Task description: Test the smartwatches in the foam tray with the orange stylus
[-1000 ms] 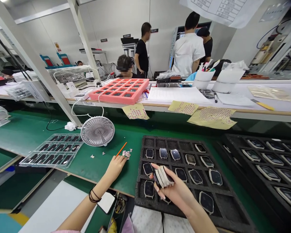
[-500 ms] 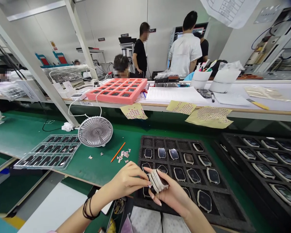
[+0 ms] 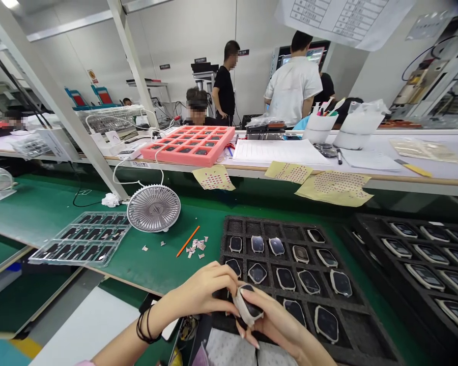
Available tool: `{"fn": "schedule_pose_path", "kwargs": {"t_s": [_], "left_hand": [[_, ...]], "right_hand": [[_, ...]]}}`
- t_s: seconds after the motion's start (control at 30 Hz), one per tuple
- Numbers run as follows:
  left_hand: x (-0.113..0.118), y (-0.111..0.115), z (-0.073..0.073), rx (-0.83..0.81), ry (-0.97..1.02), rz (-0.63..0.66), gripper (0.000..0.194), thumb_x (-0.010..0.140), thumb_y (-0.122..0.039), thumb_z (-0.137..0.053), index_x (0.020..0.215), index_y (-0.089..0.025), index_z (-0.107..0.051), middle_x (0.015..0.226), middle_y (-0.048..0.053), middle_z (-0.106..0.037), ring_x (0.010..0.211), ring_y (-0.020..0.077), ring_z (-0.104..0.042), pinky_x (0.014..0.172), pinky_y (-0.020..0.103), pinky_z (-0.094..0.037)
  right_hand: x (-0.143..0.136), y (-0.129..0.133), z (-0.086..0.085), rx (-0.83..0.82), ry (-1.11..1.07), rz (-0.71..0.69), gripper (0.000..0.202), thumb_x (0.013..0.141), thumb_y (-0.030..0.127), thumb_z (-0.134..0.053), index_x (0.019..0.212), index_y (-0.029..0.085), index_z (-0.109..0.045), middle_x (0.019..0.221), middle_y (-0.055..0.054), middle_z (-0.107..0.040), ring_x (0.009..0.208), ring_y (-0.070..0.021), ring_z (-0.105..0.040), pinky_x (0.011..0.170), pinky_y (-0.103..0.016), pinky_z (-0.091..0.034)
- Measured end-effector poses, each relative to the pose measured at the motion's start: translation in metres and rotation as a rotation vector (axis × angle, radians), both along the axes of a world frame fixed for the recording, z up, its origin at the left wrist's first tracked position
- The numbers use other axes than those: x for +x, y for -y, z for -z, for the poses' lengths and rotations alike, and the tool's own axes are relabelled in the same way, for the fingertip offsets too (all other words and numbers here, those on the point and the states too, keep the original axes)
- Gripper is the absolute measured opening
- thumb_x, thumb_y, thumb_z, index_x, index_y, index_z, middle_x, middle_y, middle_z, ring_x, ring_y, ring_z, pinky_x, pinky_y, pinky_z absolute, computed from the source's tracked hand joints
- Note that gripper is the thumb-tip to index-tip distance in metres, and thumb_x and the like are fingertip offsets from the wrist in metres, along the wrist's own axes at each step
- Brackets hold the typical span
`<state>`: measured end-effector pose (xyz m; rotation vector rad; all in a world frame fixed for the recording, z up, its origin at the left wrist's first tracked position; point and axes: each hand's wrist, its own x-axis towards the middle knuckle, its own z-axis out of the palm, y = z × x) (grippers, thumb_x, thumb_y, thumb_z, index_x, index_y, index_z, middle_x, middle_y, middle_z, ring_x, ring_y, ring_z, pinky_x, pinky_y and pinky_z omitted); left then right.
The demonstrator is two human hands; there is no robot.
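Observation:
My right hand (image 3: 280, 319) is closed around a smartwatch case (image 3: 248, 311) with a dark face and a pale side, its thumb lying across the face. My left hand (image 3: 209, 287) meets it from the left, fingers bent and fingertips pinched at the case's edge. Whether a small part sits between those fingertips is hidden. Both hands hover over the near left corner of a black foam tray (image 3: 361, 328), where several more watch cases (image 3: 326, 324) lie in square pockets. The pockets under my hands are partly covered.
Left of the tray lie an orange stick (image 3: 188, 241) and small silvery pieces (image 3: 197, 246). Farther left are a round fan (image 3: 153, 207) and a clear tray of black parts (image 3: 82, 239). Another foam tray (image 3: 370, 239) stands right. A shelf (image 3: 252, 168) bearing a pink tray (image 3: 209, 158) runs behind.
The watch case has turned in my hands, so its dark face now points more upward. My left fingers have moved closer around its edge. The camera view has shifted slightly.

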<state>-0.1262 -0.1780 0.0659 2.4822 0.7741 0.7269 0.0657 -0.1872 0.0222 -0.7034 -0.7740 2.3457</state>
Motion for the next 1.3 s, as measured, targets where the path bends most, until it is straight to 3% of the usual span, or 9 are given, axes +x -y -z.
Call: {"fn": "schedule_pose_path", "kwargs": {"t_s": [0.17, 0.3, 0.47, 0.6, 0.73, 0.87, 1.03, 1.2, 1.3], "left_hand": [[0.001, -0.002, 0.003, -0.135, -0.003, -0.002, 0.025, 0.079, -0.038, -0.068, 0.083, -0.017, -0.054, 0.094, 0.005, -0.062, 0.086, 0.0153, -0.056, 0.077, 0.025, -0.041], [-0.016, -0.036, 0.016, -0.383, 0.076, -0.036, 0.034, 0.072, -0.042, -0.074, 0.086, -0.017, -0.055, 0.093, 0.004, -0.061, 0.079, 0.0149, -0.058, 0.07, 0.025, -0.046], [-0.054, -0.093, 0.051, -0.271, -0.198, -0.691, 0.014, 0.083, -0.027, -0.06, 0.092, -0.016, -0.061, 0.099, 0.008, -0.06, 0.085, 0.0198, -0.06, 0.076, 0.031, -0.047], [-0.065, -0.112, 0.073, -0.272, -0.257, -0.8, 0.011, 0.075, -0.017, -0.063, 0.085, -0.013, -0.063, 0.098, 0.012, -0.062, 0.096, 0.0266, -0.06, 0.08, 0.034, -0.048], [-0.063, -0.118, 0.078, -0.314, -0.27, -0.826, 0.007, 0.071, -0.013, -0.065, 0.064, -0.014, -0.062, 0.079, 0.008, -0.066, 0.082, 0.0232, -0.065, 0.074, 0.031, -0.049], [-0.06, -0.119, 0.071, -0.36, -0.242, -0.821, 0.016, 0.072, -0.011, -0.063, 0.056, -0.013, -0.06, 0.052, 0.002, -0.061, 0.055, 0.0177, -0.063, 0.057, 0.026, -0.048], [-0.038, -0.091, 0.037, -0.266, -0.079, -0.758, 0.012, 0.083, -0.023, -0.06, 0.082, -0.014, -0.067, 0.076, 0.005, -0.071, 0.069, 0.0165, -0.067, 0.062, 0.024, -0.051], [-0.001, -0.035, 0.002, -0.1, 0.308, -0.187, 0.011, 0.085, -0.023, -0.063, 0.088, -0.016, -0.072, 0.084, 0.007, -0.072, 0.079, 0.0159, -0.067, 0.071, 0.025, -0.054], [0.01, -0.015, -0.005, -0.086, 0.357, 0.0, 0.01, 0.086, -0.018, -0.062, 0.088, -0.016, -0.072, 0.086, 0.009, -0.072, 0.081, 0.0155, -0.068, 0.074, 0.025, -0.056]], "right_hand": [[-0.005, 0.007, -0.001, 0.02, 0.034, 0.019, 0.038, 0.075, 0.046, -0.069, 0.095, 0.015, -0.062, 0.067, -0.001, -0.062, 0.047, -0.014, -0.061, 0.035, -0.019, -0.04], [-0.011, 0.008, -0.004, -0.002, 0.006, 0.032, 0.053, 0.074, 0.049, -0.069, 0.113, 0.015, -0.058, 0.073, -0.004, -0.065, 0.049, -0.0146, -0.061, 0.038, -0.021, -0.04], [-0.006, 0.003, -0.009, -0.048, 0.017, 0.117, 0.08, 0.073, 0.051, -0.07, 0.138, 0.016, -0.038, 0.076, -0.005, -0.067, 0.046, -0.0147, -0.058, 0.039, -0.023, -0.039], [0.0, -0.001, -0.009, -0.05, 0.031, 0.164, 0.084, 0.07, 0.052, -0.071, 0.137, 0.013, -0.038, 0.076, -0.008, -0.068, 0.048, -0.0158, -0.058, 0.037, -0.023, -0.037], [0.0, -0.003, -0.004, -0.065, 0.018, 0.172, 0.079, 0.071, 0.051, -0.07, 0.133, 0.012, -0.042, 0.075, -0.008, -0.068, 0.048, -0.0162, -0.058, 0.038, -0.023, -0.038], [0.0, -0.006, 0.002, -0.091, -0.026, 0.164, 0.072, 0.075, 0.047, -0.067, 0.132, 0.012, -0.043, 0.076, -0.009, -0.069, 0.05, -0.0176, -0.06, 0.037, -0.022, -0.036], [0.004, -0.013, 0.002, -0.134, -0.091, 0.15, 0.058, 0.083, 0.044, -0.058, 0.13, 0.012, -0.046, 0.075, -0.009, -0.068, 0.049, -0.0173, -0.06, 0.037, -0.022, -0.034], [0.004, -0.017, -0.003, -0.171, -0.161, 0.111, 0.046, 0.081, 0.045, -0.06, 0.115, 0.013, -0.058, 0.074, -0.008, -0.069, 0.047, -0.0164, -0.059, 0.035, -0.021, -0.032], [0.002, -0.017, -0.005, -0.164, -0.212, 0.073, 0.038, 0.079, 0.046, -0.064, 0.099, 0.014, -0.063, 0.072, -0.007, -0.068, 0.046, -0.0157, -0.06, 0.034, -0.02, -0.032]]}}
